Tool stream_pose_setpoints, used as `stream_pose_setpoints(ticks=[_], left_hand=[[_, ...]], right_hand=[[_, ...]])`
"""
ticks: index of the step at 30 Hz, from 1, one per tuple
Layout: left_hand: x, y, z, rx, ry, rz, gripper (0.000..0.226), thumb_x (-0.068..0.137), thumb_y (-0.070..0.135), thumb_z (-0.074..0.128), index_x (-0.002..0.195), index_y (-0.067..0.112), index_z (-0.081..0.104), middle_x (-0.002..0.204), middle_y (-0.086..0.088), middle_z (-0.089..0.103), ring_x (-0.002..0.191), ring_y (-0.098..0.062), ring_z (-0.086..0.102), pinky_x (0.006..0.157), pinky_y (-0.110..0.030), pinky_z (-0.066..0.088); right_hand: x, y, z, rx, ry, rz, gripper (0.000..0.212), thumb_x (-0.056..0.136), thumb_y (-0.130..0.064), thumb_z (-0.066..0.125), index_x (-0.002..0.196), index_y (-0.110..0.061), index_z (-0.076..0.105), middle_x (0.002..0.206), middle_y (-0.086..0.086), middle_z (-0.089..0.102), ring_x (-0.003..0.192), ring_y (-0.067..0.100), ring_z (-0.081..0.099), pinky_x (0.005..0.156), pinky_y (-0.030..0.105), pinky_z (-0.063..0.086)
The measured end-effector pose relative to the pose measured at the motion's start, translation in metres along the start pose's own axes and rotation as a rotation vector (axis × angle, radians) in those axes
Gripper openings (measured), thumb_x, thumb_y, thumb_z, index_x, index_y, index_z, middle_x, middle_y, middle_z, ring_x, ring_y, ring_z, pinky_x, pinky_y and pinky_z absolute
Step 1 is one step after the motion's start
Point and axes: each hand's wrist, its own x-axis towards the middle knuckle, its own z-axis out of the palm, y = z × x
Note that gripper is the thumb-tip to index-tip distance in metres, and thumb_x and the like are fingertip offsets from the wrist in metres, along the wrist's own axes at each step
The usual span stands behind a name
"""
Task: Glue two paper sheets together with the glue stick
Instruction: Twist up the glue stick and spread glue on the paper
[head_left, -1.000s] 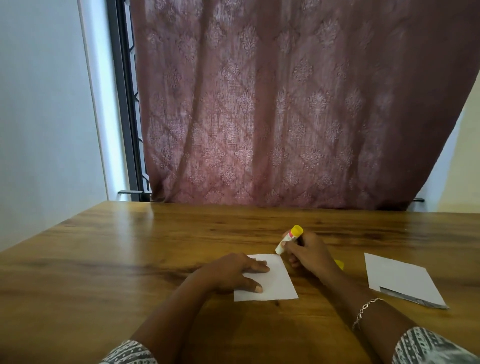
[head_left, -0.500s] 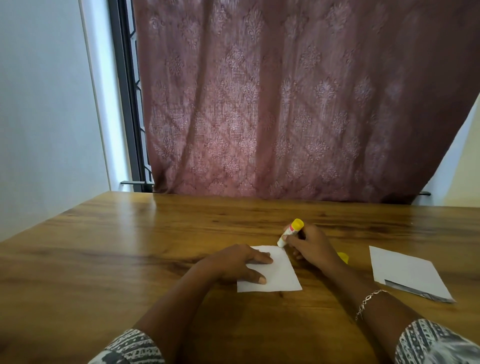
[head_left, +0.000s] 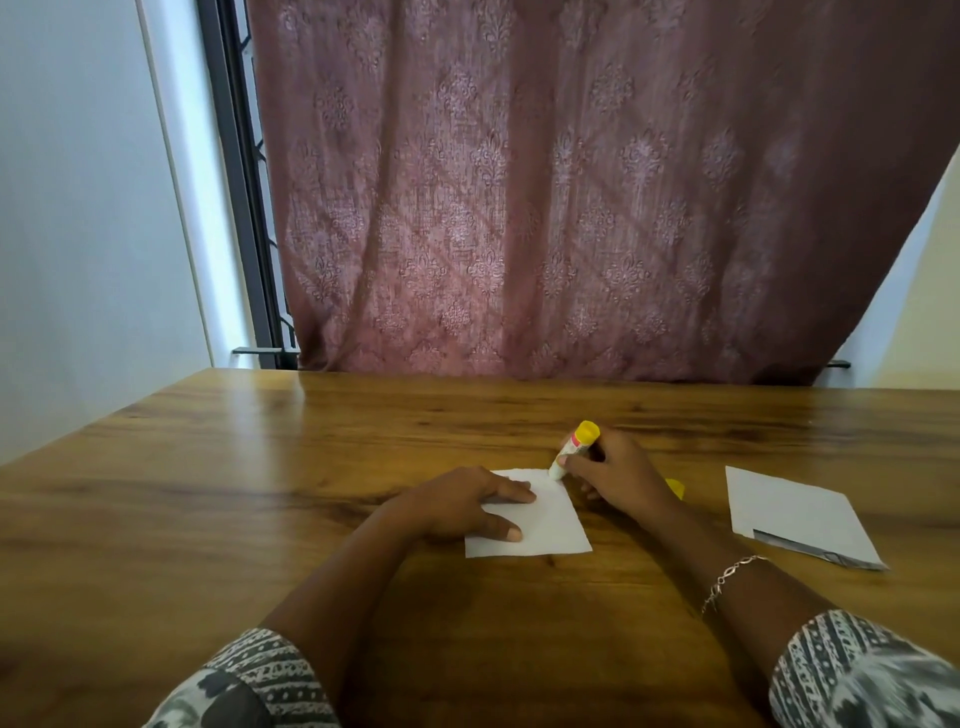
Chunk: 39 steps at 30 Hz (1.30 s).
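Wooden table (head_left: 260, 467), two paper sheets (head_left: 545, 525).

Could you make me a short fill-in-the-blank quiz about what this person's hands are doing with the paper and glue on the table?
1. The left hand presses flat on a white sheet of ____.
2. The glue stick is held in the ____ hand.
3. The glue stick's tip touches the sheet under the left hand at its far ____ corner.
4. The bracelet is worn on the ____ wrist.

Missing words: paper; right; right; right
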Motion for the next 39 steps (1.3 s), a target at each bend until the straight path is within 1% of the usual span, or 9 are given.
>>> stream_pose_setpoints(ticks=[4,8,12,18,22,25,33,36,39], left_hand=[[-0.001,0.0,0.0,-0.019,0.002,-0.004,0.051,0.089,0.026,0.055,0.138,0.023,0.038,0.152,0.002,0.029,0.14,-0.02,0.024,0.116,-0.04,0.018],[-0.002,0.001,0.0,-0.024,-0.001,-0.007,0.051,0.089,0.025,0.054,0.138,0.022,0.038,0.152,0.001,0.03,0.14,-0.021,0.025,0.116,-0.04,0.018],[-0.002,0.001,0.0,-0.017,0.002,-0.011,0.051,0.089,0.026,0.055,0.138,0.023,0.038,0.152,0.001,0.03,0.14,-0.021,0.025,0.116,-0.04,0.018],[-0.001,-0.001,0.001,-0.051,0.007,-0.009,0.052,0.088,0.025,0.057,0.137,0.022,0.04,0.151,0.002,0.033,0.14,-0.019,0.027,0.116,-0.04,0.019],[-0.001,-0.002,0.001,-0.059,0.01,-0.009,0.051,0.088,0.026,0.057,0.137,0.023,0.04,0.151,0.002,0.033,0.14,-0.019,0.027,0.117,-0.041,0.019],[-0.001,-0.001,0.001,-0.057,0.012,-0.009,0.051,0.088,0.025,0.056,0.137,0.022,0.04,0.151,0.002,0.032,0.14,-0.02,0.026,0.118,-0.041,0.019],[-0.003,0.0,0.001,-0.074,0.012,-0.009,0.051,0.089,0.022,0.056,0.137,0.019,0.039,0.151,0.001,0.033,0.14,-0.018,0.026,0.115,-0.036,0.018],[-0.002,0.001,0.001,-0.078,0.009,-0.01,0.051,0.089,0.022,0.055,0.137,0.019,0.039,0.151,0.0,0.033,0.14,-0.019,0.026,0.116,-0.038,0.018],[-0.002,-0.001,0.002,-0.077,0.007,-0.009,0.051,0.089,0.022,0.056,0.137,0.018,0.039,0.151,0.0,0.033,0.14,-0.019,0.026,0.118,-0.041,0.019]], right_hand=[[-0.006,-0.001,-0.004,0.008,-0.021,-0.009,0.02,0.085,-0.019,0.059,0.099,-0.005,0.058,0.084,0.008,0.061,0.065,0.018,0.058,0.063,0.03,0.051],[-0.011,-0.002,-0.008,0.024,-0.031,-0.01,0.018,0.086,-0.019,0.058,0.099,-0.006,0.058,0.081,0.006,0.06,0.059,0.012,0.056,0.056,0.023,0.047],[-0.015,-0.003,-0.009,0.027,-0.05,-0.008,0.019,0.087,-0.019,0.057,0.101,-0.006,0.057,0.082,0.005,0.059,0.058,0.01,0.055,0.053,0.019,0.045],[-0.021,-0.005,-0.012,0.044,-0.071,-0.009,0.021,0.087,-0.019,0.057,0.103,-0.006,0.056,0.085,0.004,0.059,0.06,0.01,0.055,0.053,0.018,0.045],[-0.024,-0.006,-0.014,0.058,-0.075,0.003,0.018,0.087,-0.02,0.057,0.1,-0.008,0.057,0.074,-0.003,0.057,0.059,0.009,0.054,0.052,0.016,0.044],[-0.027,-0.006,-0.016,0.056,-0.081,0.005,0.018,0.086,-0.02,0.058,0.099,-0.008,0.056,0.071,-0.003,0.056,0.059,0.01,0.054,0.053,0.017,0.045],[-0.036,-0.012,-0.02,0.02,-0.109,-0.041,0.023,0.086,-0.022,0.059,0.102,-0.005,0.058,0.085,0.007,0.061,0.06,0.012,0.054,0.055,0.021,0.045],[-0.041,-0.014,-0.021,-0.001,-0.113,-0.057,0.024,0.085,-0.022,0.06,0.1,-0.003,0.058,0.088,0.011,0.062,0.065,0.015,0.055,0.06,0.026,0.046],[-0.045,-0.017,-0.023,-0.019,-0.112,-0.086,0.024,0.084,-0.021,0.061,0.097,-0.002,0.059,0.091,0.017,0.063,0.073,0.02,0.056,0.069,0.036,0.049]])
